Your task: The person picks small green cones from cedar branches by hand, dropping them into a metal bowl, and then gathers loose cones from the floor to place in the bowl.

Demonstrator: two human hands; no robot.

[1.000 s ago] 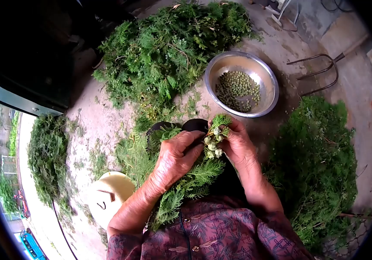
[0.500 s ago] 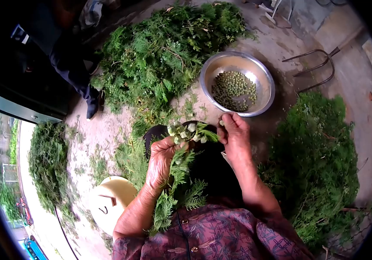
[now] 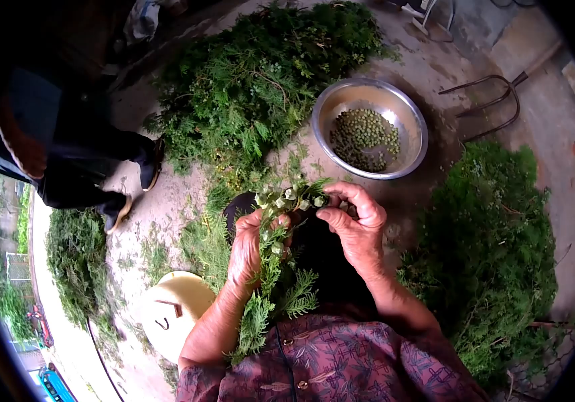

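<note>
My left hand point(image 3: 248, 249) is closed around a leafy conifer sprig point(image 3: 275, 268) that hangs down over the shirt front. Pale green cones point(image 3: 280, 199) cluster at the sprig's upper end, above my knees. At the right tip of that cluster is my right hand point(image 3: 356, 224), its thumb and forefinger curled together beside the end cone. Greenish cones show between its curled fingers, partly hidden. Beyond my hands stands a metal basin point(image 3: 416, 144) with many small green cones point(image 3: 362, 137) in its bottom.
Cut conifer branches lie in a far heap point(image 3: 240, 87), a right heap point(image 3: 488, 261) and a left heap point(image 3: 76, 261). A fork's curved tines point(image 3: 512, 100) rest at the upper right. A pale yellow stool-like object point(image 3: 180, 301) sits at lower left. Another person's legs point(image 3: 93, 154) stand upper left.
My right hand has moved left from beside the basin to the sprig's tip. At the left, the other person has stepped nearer, with both feet now showing.
</note>
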